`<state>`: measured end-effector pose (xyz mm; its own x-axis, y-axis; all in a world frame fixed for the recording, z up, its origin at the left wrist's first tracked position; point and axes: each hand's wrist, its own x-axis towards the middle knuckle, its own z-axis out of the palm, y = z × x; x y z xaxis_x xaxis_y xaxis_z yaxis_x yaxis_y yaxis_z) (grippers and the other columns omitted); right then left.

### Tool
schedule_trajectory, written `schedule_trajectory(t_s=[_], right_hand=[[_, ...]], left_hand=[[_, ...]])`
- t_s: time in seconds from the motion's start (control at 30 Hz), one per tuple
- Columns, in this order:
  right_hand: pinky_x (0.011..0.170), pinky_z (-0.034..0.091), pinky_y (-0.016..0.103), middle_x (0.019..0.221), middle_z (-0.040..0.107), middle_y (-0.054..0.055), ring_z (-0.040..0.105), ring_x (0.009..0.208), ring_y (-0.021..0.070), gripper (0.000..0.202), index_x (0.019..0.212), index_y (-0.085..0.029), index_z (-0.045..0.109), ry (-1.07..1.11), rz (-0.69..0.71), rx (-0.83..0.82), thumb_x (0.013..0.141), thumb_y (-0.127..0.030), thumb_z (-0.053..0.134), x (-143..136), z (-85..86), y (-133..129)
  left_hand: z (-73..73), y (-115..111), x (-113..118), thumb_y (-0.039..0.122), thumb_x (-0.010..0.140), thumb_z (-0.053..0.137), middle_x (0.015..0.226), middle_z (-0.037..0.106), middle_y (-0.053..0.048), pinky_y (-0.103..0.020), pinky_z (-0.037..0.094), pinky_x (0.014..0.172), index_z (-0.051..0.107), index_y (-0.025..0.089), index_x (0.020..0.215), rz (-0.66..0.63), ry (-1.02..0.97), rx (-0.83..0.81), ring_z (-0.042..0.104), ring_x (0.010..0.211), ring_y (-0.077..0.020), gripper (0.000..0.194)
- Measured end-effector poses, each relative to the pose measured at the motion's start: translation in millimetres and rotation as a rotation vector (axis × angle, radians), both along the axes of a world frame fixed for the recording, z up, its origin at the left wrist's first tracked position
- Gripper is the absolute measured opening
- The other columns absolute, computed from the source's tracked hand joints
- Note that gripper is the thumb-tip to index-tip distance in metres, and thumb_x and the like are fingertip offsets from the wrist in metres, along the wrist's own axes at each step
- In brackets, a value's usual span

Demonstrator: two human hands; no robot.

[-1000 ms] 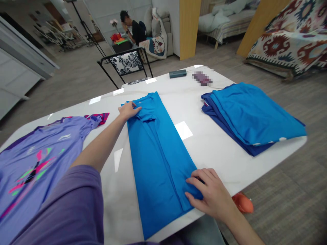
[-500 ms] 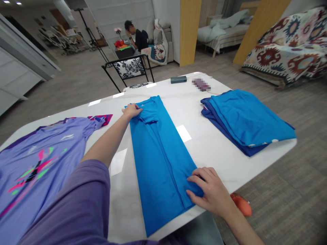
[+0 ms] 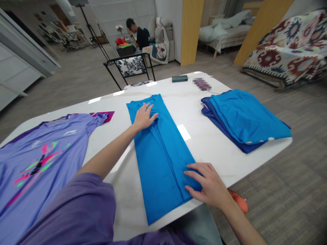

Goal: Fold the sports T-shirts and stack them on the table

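Note:
A blue shirt, its sides folded inward into a long strip, lies on the white table. My left hand rests with spread fingers on the shirt's upper part, just below the collar. Near the lower right edge of the shirt, my right hand touches the cloth with its fingers apart. Neither hand grips anything. The lower hem reaches close to the table's near edge.
Folded blue clothes are stacked at the right. A lavender shirt lies spread at the left. A dark green box and a blurred purple item sit at the far end. Beyond are a chair and a seated person.
My left hand has moved from the collar's left corner right and slightly down onto the shirt, and its fingers have spread. My right hand has stayed near the lower right edge.

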<state>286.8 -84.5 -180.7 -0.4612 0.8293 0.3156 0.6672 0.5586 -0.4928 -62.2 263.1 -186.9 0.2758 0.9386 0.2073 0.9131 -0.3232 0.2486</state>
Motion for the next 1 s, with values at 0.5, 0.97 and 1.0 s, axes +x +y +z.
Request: schedule_trajectory(t_s=[0.5, 0.97, 1.0], right_hand=[[0.117, 0.051, 0.056, 0.154, 0.068, 0.017, 0.064, 0.142, 0.0362, 0.065, 0.15, -0.024, 0.068, -0.076, 0.075, 0.066, 0.098, -0.06, 0.081, -0.7, 6.3, -18.1], [0.121, 0.049, 0.055, 0.169, 0.061, 0.011, 0.06, 0.151, 0.0356, 0.075, 0.166, -0.033, 0.058, -0.278, 0.141, 0.149, 0.098, -0.051, 0.084, 32.1, 2.4, -80.7], [0.122, 0.049, 0.056, 0.171, 0.059, 0.01, 0.059, 0.152, 0.0354, 0.077, 0.168, -0.035, 0.055, -0.296, 0.145, 0.158, 0.098, -0.045, 0.085, 36.6, -2.3, -85.8]], left_hand=[[39.0, -343.7, -2.2, 0.069, 0.107, 0.056, 0.186, 0.034, -0.003, -0.052, 0.037, 0.143, 0.036, 0.043, 0.179, -0.288, -0.172, -0.184, 0.03, 0.174, -0.0306, 0.08], [-7.0, -500.5, -35.3, 0.052, 0.11, 0.065, 0.176, 0.052, -0.007, -0.063, 0.037, 0.142, 0.038, 0.043, 0.178, -0.348, -0.083, -0.009, 0.042, 0.169, -0.032, 0.074], [-9.3, -503.5, -35.1, 0.048, 0.111, 0.064, 0.174, 0.055, -0.008, -0.064, 0.038, 0.14, 0.044, 0.04, 0.176, -0.352, -0.073, 0.023, 0.045, 0.167, -0.0318, 0.068]])
